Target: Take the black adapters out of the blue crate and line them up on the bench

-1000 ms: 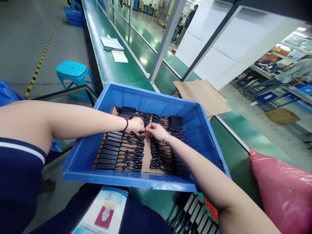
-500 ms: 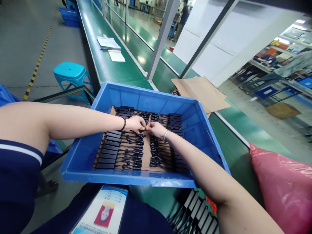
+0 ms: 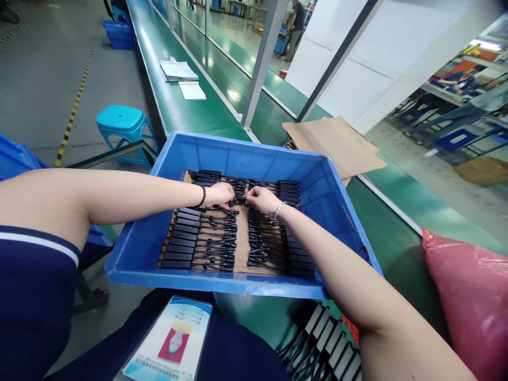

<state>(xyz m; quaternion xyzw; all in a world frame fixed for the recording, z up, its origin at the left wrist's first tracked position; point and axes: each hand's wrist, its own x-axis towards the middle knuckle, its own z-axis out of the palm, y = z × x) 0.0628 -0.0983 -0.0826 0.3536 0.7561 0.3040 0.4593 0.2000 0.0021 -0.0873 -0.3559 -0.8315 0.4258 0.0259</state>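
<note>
A blue plastic bin (image 3: 242,286) holds rows of slim black boxes (image 3: 177,255) with short black cables (image 3: 216,248), laid in a left and a right column on brown cardboard (image 3: 241,238). My left hand (image 3: 220,194), wearing a dark bead bracelet, is closed in a pinch on a black cable near the middle of the bin. Just right of it, my right hand (image 3: 262,201), with a silver bangle, is pinched too. Whatever lies between its fingertips is too small to make out. Both hands hang over the upper rows and partly hide them.
More black boxes with cables (image 3: 325,338) lie on the green bench (image 3: 242,312) nearer me. Flat brown cardboard (image 3: 333,143) rests behind the bin, a pink bag (image 3: 468,286) at right. A clipboard (image 3: 178,70) lies farther along the bench; a turquoise stool (image 3: 123,119) stands left.
My hands have moved slightly apart, from fingertips meeting to a small gap, the right one shifting right and up. The whole view has shifted a little.
</note>
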